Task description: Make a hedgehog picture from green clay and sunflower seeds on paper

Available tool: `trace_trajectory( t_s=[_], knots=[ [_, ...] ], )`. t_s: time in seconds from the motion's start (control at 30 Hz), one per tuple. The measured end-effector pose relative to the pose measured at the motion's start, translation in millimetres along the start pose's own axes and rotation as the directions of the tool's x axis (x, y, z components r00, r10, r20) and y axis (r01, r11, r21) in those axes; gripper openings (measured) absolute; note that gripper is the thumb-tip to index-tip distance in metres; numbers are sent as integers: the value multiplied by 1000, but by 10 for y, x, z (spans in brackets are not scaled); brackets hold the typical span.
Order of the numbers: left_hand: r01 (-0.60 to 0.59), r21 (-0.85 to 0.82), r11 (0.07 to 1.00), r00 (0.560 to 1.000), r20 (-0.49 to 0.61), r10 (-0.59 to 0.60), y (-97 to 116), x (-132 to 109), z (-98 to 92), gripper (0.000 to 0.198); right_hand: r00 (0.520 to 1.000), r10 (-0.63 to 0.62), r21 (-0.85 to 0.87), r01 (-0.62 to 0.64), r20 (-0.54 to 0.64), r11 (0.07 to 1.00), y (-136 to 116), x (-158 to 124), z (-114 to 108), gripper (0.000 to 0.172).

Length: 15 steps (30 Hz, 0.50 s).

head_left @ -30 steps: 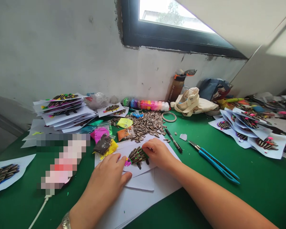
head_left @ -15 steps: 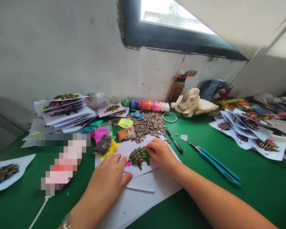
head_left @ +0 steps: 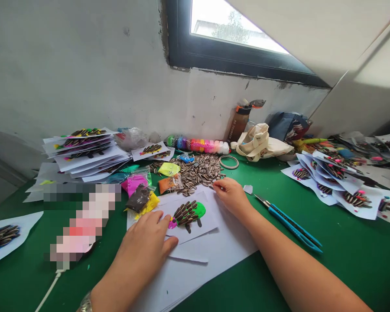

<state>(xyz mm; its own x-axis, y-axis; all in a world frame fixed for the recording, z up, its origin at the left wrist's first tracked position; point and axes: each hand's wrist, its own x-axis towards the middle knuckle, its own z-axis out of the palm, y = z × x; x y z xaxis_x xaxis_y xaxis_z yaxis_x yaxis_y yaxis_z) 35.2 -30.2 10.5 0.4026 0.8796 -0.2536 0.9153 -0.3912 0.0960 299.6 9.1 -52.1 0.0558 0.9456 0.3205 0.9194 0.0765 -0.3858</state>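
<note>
**Seed hedgehog [head_left: 185, 214] lay beneath two open hands**

It sat on a white paper card [head_left: 209, 225], atop a paper stack [head_left: 214, 277]. The left hand [head_left: 139, 247] rested flat on the card's left edge, gripping nothing. The right hand [head_left: 232, 197] lay open at the far edge, beside loose sunflower seeds [head_left: 195, 173]. The card looked light and flimsy, the stuck seeds fragile; its bare paper edge seemed safest to hold.

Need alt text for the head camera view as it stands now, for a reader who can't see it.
The left hand rests on a white card bearing a sunflower-seed hedgehog. The right hand lies just beyond the card, its fingertips near a heap of striped sunflower seeds on a green table.
</note>
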Motion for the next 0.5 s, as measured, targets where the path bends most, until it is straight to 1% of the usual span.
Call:
trace_trajectory(
  t_s=[0.13, 0.27, 0.4, 0.5],
  knots=[
    [1, 2, 1000, 1000, 4, -1, 6, -7, -12, 46, 995, -67, -120, 76, 78, 990, -106, -4, 56, 21],
    [-7, 2, 1000, 1000, 1, 7, 6, -15, -13, 46, 983, -96, -215, 128, 154, 968, -206, -47, 28, 24],
    [-7, 10, 1000, 1000, -4, 7, 3, -12, -9, 45, 978, -99, -256, 145, 185, 956, -300, -103, -17, 24],
    [-6, 3, 1000, 1000, -4, 6, 0, -11, -5, 46, 977, -90, -249, 137, 191, 959, -312, -112, -26, 21]
  ],
)
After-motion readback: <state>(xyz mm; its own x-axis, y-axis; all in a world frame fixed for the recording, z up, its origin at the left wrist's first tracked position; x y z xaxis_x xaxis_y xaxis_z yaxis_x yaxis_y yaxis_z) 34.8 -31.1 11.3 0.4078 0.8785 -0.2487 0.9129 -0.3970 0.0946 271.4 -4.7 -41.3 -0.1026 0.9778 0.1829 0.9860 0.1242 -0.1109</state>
